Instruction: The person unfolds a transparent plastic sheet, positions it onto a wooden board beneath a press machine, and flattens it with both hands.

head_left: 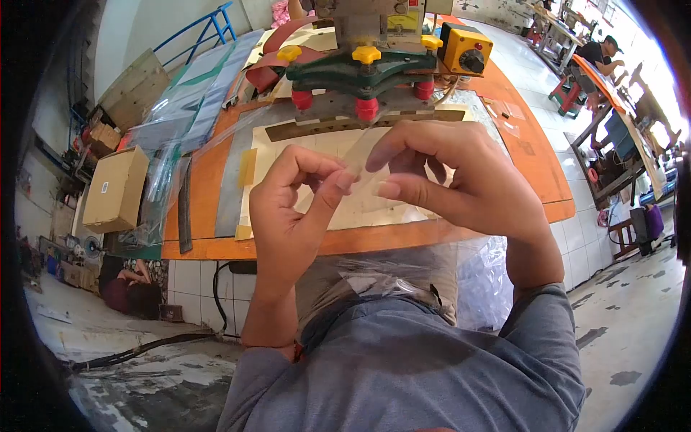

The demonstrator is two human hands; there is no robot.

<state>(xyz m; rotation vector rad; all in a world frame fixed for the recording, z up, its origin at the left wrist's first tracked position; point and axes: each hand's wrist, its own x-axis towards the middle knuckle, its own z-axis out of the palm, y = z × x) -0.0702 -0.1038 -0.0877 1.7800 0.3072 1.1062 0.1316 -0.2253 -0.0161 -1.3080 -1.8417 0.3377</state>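
With the middle of the view as the clock's hub, a cardboard box (115, 189) stands at nine o'clock, and the orange tabletop (205, 209) begins to its right. The left hand (288, 205), between nine and ten o'clock, has its grip pinched together, thumb tip against forefinger, on a small clear film (358, 153) that leans up toward one o'clock from the fingertips. The film hangs just above the hub, toward twelve, in the air over a cream sheet (374, 216). It should be very light, thin and bendy, perhaps slick, and easily creased, so a soft pinch at an edge or corner seems best, with the flat face left untouched. It looks see-through and faintly milky, narrow, its outline hard to tell against the pale ground. At twelve o'clock, beyond it, stands the green press head (363, 72) with its yellow knobs and red feet. The right hand (464, 173), at two o'clock, holds its grip apart, thumb and curled forefinger close beside the film; whether either touches it I cannot tell. Farther off, at one o'clock, is a yellow control box (464, 50).
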